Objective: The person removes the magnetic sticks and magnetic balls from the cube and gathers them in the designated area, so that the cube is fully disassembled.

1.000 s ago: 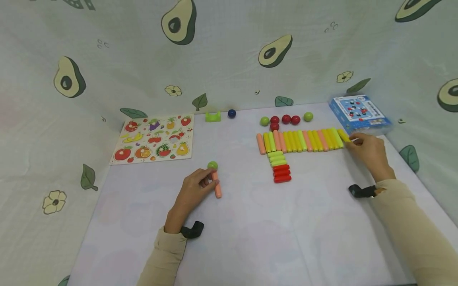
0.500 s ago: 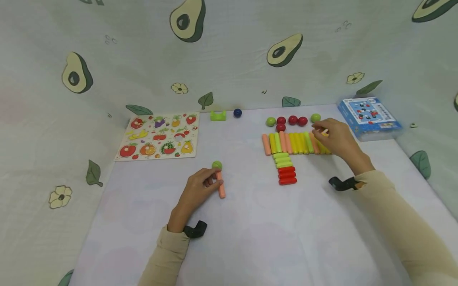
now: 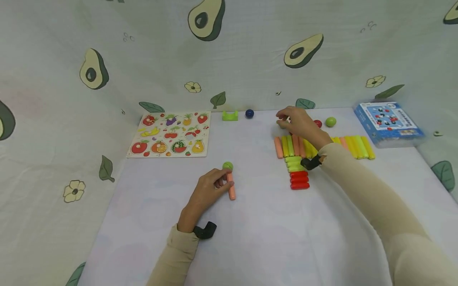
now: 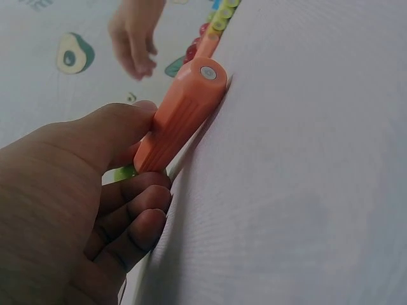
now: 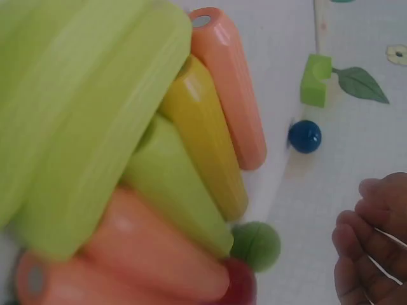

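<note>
My left hand (image 3: 211,186) pinches an orange-pink magnetic stick (image 4: 181,114) between thumb and fingers, low over the table. A green ball (image 3: 228,165) sits at the stick's far end. My right hand (image 3: 298,122) hovers at the back, over the left part of a row of pink, yellow and green sticks (image 3: 355,147). Its fingers are loosely bent, with nothing between them in the right wrist view. Near those fingers is another green ball (image 5: 255,246); a red ball (image 3: 317,123) shows beside the hand. The right hand and forearm hide part of the row and some balls.
Short green sticks (image 3: 293,159) and red sticks (image 3: 299,186) lie below the row. A blue ball (image 3: 249,114) and a green holder (image 3: 230,116) stand at the back edge. A fruit puzzle board (image 3: 168,135) lies back left, a blue box (image 3: 388,121) back right.
My right hand has left the yellow stick at the row's right end and moved left to above the balls. That stick now lies in line. The left hand keeps its hold; the head view has shifted.
</note>
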### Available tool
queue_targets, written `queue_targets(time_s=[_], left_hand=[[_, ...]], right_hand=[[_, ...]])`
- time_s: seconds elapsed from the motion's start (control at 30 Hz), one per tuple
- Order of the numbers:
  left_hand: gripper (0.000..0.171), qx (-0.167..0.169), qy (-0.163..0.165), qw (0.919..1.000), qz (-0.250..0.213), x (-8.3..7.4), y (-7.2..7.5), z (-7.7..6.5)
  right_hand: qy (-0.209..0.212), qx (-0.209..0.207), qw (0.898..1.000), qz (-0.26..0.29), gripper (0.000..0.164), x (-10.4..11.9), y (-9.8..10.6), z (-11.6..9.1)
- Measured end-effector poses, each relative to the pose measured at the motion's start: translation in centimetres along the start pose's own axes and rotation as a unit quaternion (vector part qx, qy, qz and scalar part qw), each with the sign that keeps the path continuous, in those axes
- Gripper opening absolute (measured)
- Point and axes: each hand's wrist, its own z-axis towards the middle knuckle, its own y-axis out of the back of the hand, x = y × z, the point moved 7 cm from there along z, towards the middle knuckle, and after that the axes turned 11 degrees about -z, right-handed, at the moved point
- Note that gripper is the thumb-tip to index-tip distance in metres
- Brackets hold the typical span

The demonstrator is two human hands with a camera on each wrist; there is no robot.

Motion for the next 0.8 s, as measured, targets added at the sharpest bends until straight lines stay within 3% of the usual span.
queue_targets(time_s=[0.13,0.27,0.4,0.57,0.8], left_hand=[[0.041,-0.005,-0.001,1.0000,0.000,-0.1,0.2,-0.1],[0.041,-0.003,-0.016,0.9999,-0.001,-0.3,0.0,0.1],[0.041,0.009,-0.025,0.9996,-0.002,-0.5,-0.5,0.5],[0.042,0.009,-0.021,0.9997,0.001,-0.4,-0.6,0.5],[0.042,-0.001,-0.015,0.9999,0.007,-0.2,0.0,0.0]], right_hand=[[0.018,0.017,1.000,0.010,0.036,1.7,-1.8,3.4],[0.027,0.005,1.000,0.015,0.038,2.7,-2.6,5.7],[0.016,-0.007,1.000,0.005,0.040,2.6,-3.0,7.3],[-0.002,0.020,1.000,0.002,0.044,2.8,-4.5,9.3],[0.036,0.036,0.999,-0.015,0.037,4.4,-6.0,11.2]])
